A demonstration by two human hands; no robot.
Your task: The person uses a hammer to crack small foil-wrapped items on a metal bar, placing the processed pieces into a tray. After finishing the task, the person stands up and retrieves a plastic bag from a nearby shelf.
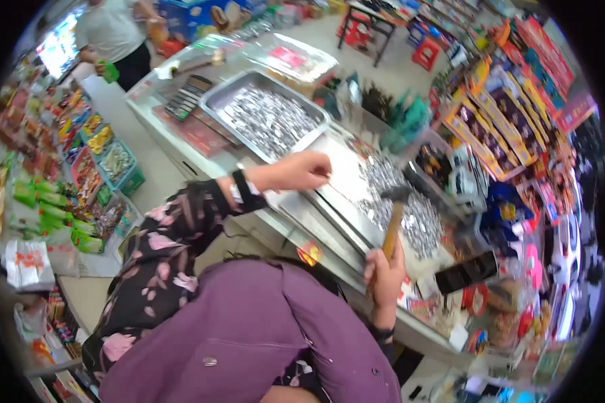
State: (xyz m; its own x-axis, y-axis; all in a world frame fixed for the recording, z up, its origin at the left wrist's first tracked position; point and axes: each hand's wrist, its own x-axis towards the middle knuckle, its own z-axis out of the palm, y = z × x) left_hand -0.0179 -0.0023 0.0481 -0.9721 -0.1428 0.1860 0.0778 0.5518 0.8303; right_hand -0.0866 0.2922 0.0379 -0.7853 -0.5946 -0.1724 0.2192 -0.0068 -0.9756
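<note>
My right hand [386, 274] is wrapped round the wooden handle of a hammer [394, 228], its dark head raised over the counter. Beneath and beside the hammer head, a heap of small shiny silver pieces [420, 225] is spread out. My left hand [294, 170] is closed with its fingers curled together, just in front of a metal tray [212, 101]. Whatever its fingertips hold, if anything, is too small to make out. Many similar silver pieces [269, 121] fill that tray. Under my left hand runs a long metal-edged strip [336, 225] along the counter.
A calculator [189, 95] lies left of the tray, on the counter [161, 131]. A black phone-like slab [466, 272] is at the right, near boxed packets [494, 124]. Bins of snacks [114, 161] stand on the left. Another person [114, 33] stands at the far left.
</note>
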